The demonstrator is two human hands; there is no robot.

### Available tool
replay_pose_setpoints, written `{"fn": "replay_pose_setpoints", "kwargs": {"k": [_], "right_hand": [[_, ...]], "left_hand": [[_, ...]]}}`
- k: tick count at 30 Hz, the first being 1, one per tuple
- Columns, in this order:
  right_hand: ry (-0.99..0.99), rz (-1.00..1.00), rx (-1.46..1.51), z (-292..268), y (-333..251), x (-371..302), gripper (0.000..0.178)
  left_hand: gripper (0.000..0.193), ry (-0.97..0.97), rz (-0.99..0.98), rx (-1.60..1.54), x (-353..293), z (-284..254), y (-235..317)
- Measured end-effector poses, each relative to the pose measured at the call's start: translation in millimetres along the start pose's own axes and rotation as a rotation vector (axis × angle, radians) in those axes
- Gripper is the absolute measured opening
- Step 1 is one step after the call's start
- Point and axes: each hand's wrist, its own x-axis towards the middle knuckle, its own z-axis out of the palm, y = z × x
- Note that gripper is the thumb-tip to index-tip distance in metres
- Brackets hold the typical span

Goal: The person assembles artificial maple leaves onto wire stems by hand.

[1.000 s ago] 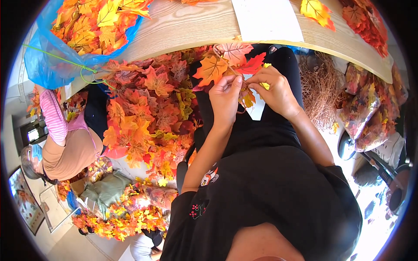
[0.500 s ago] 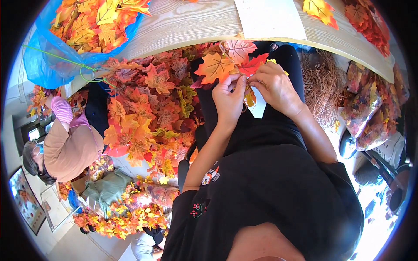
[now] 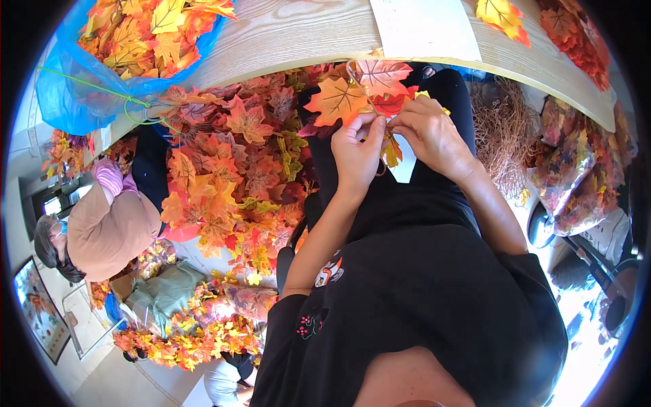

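Over my lap, both hands are pinched close together on a strand of artificial maple leaves. My left hand (image 3: 358,150) is closed with thumb and forefinger on its thin brown stem. My right hand (image 3: 435,141) is closed beside it, its fingertips against the stem; the exact join is hidden by the fingers. From the strand spread an orange leaf (image 3: 336,102), a pinkish-red leaf (image 3: 382,76) and a bright red leaf (image 3: 388,106), with a small yellow-brown leaf (image 3: 392,150) hanging below the fingers.
A pale wood table (image 3: 298,34) curves ahead, bearing a white paper (image 3: 426,28) and a blue bag (image 3: 64,102) of leaves. Heaped leaf garlands (image 3: 230,176) hang at left; brown tangled stems (image 3: 503,129) and bagged leaves (image 3: 576,166) are at right. Another person (image 3: 112,230) works at far left.
My hands stay pinched on the strand with barely any movement. The pinkish-red and orange leaves shift slightly to the right, and the view tilts a little.
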Motion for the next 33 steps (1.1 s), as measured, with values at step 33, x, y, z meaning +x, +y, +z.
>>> {"fn": "replay_pose_setpoints", "kwargs": {"k": [33], "right_hand": [[0.035, 0.04, 0.229, -1, -1, -2, 0.011]], "left_hand": [[0.014, -0.026, -0.08, -0.109, 0, -5, 9]]}}
